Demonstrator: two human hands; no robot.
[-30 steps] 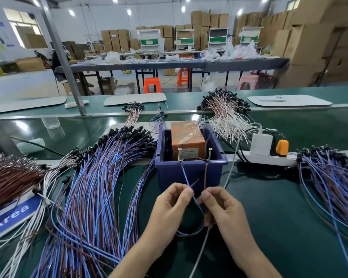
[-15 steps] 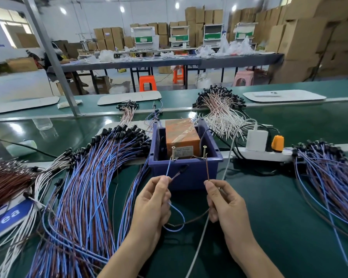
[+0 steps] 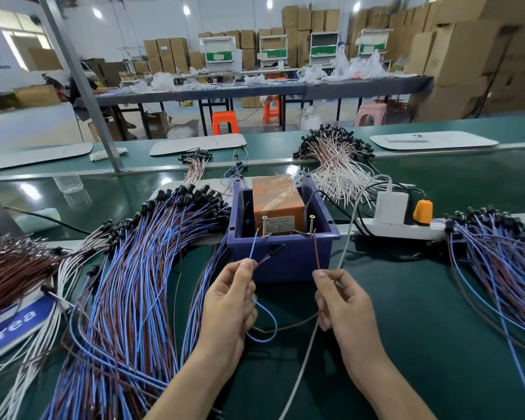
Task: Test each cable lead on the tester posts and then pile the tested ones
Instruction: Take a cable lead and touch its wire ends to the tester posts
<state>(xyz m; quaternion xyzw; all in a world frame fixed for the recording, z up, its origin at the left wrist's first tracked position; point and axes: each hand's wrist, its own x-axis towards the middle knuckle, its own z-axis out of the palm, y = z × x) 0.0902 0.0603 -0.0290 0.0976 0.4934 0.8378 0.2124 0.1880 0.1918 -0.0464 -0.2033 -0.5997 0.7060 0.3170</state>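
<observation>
1. The cable lead [image 3: 288, 328] is made of two thin, smooth, round wires and is held up in front of the blue plastic box [image 3: 291, 263], with a slack loop hanging between the two hands.
2. Its blue wire [image 3: 252, 249] is pinched between thumb and fingertip of the left hand [image 3: 229, 301]; a small black plug [image 3: 275, 249] is seen sticking out just beside that pinch.
3. Its brown wire [image 3: 316, 253] is pinched in the same way by the right hand [image 3: 343, 301] and is held nearly upright.
4. Two metal screws are stood on the front rim of the box as posts. The blue tip is brought just beside the left post [image 3: 264, 227], and the brown tip to the foot of the right post [image 3: 311, 225]; whether metal is touched cannot be told.
5. An orange box wrapped in shiny tape [image 3: 276, 198] is placed inside the blue box.
6. A large fanned pile of blue and brown leads [image 3: 128, 283] is laid to the left on the green mat [image 3: 422, 313], and a smaller pile [image 3: 503, 262] to the right.
</observation>
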